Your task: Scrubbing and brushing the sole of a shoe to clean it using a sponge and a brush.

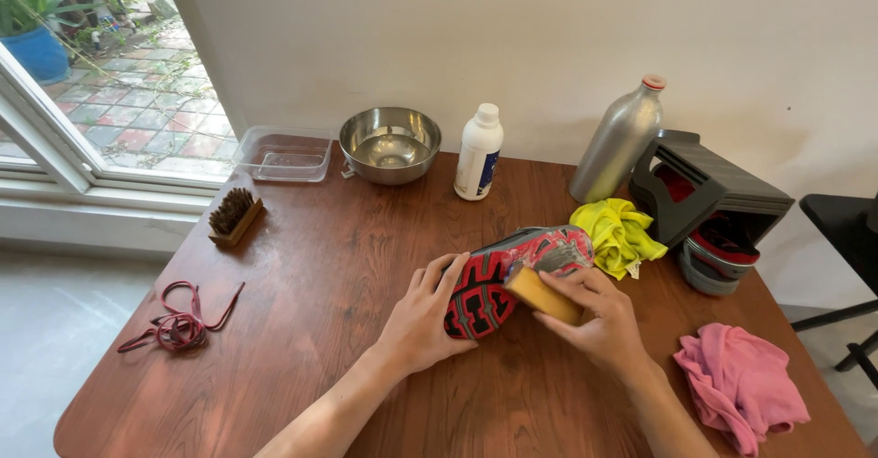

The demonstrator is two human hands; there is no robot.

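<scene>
A sports shoe (498, 280) with a red and black sole and grey upper lies on its side near the middle of the wooden table (311, 266). My left hand (422, 316) grips its heel end. My right hand (599, 321) holds a yellow sponge (540, 295) pressed against the shoe's sole edge. A yellow cloth (622, 231) lies just behind the shoe.
A bristle brush (234, 215) and red laces (180, 325) lie at the left. At the back stand a clear tub (283, 153), steel bowl (390, 143), white bottle (479, 151) and metal bottle (617, 140). A grey rack with another shoe (718, 238) and a pink cloth (743, 385) are at the right.
</scene>
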